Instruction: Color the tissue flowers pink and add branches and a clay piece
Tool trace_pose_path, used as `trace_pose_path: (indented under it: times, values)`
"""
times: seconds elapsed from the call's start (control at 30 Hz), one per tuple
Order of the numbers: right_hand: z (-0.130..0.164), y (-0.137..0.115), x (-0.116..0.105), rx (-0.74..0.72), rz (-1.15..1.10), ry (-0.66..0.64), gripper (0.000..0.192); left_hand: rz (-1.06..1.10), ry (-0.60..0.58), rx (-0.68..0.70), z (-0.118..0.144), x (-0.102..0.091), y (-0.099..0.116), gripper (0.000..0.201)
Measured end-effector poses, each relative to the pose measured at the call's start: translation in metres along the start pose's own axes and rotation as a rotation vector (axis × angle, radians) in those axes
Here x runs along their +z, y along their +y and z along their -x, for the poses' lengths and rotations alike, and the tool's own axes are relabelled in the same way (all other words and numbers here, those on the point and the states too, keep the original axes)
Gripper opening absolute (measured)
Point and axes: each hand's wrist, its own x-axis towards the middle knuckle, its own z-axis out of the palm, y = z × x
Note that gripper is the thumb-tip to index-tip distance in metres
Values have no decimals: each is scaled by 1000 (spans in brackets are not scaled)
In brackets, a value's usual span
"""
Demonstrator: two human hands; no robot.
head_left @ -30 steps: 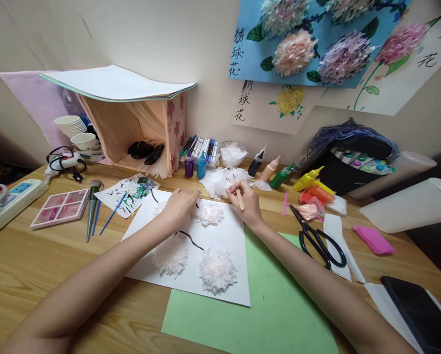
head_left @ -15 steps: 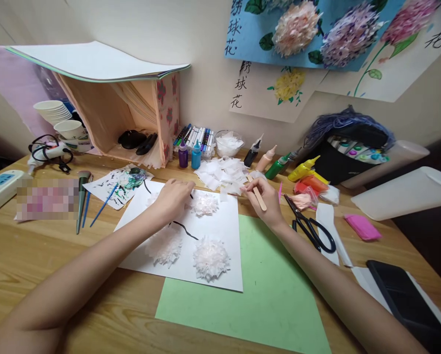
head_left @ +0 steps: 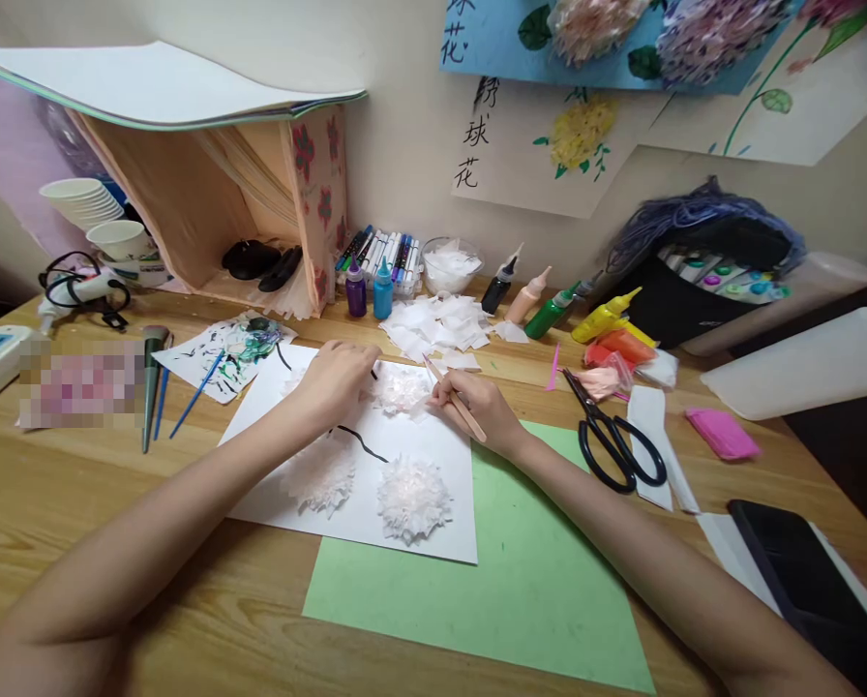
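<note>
My right hand grips a wooden craft stick at the right edge of the upper right flower. That flower is a fluffy pale pink paper pompom on a white sheet. Beside the same flower, on its left, my left hand rests on the sheet with fingers bent down and slightly apart; its fingertips are partly hidden. Lower on the sheet sit two more paper flowers, one at right and one at left, partly behind my left forearm. Black painted lines run between them.
Behind the sheet lie cut white paper pieces and a bowl of more pieces. Paint bottles stand at the back. Black-handled scissors lie at right, brushes at left. Green paper lies under the sheet.
My right hand has moved left with the craft stick, from the white paper pieces to the upper right flower. My left hand stays in place. The view has tipped slightly downward.
</note>
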Motion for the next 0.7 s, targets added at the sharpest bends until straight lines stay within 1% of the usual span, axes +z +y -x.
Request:
trace_pose_path:
  times: [0.07,0.13,0.2,0.27,0.33,0.43,0.7]
  values:
    - [1,-1,-1,-21,48,64,18,-4,-4,-6,0,0,0,38]
    - [6,-4,-6,-45,31,115,24,-5,-7,-9,0,-1,0,38]
    - [14,-8,-12,-88,-55,120,38,-5,-6,-12,1,-2,1,39]
    - [20,-10,-16,-124,-148,78,48,-7,-5,-17,2,-4,2,39]
    - [24,-12,-16,-139,-187,16,49,-1,-8,-16,2,-5,3,38]
    - [22,-12,-11,-135,-170,-47,47,8,-15,-15,2,-5,4,38]
    - [17,-9,-5,-93,-121,-81,42,2,-20,-16,1,-4,3,40]
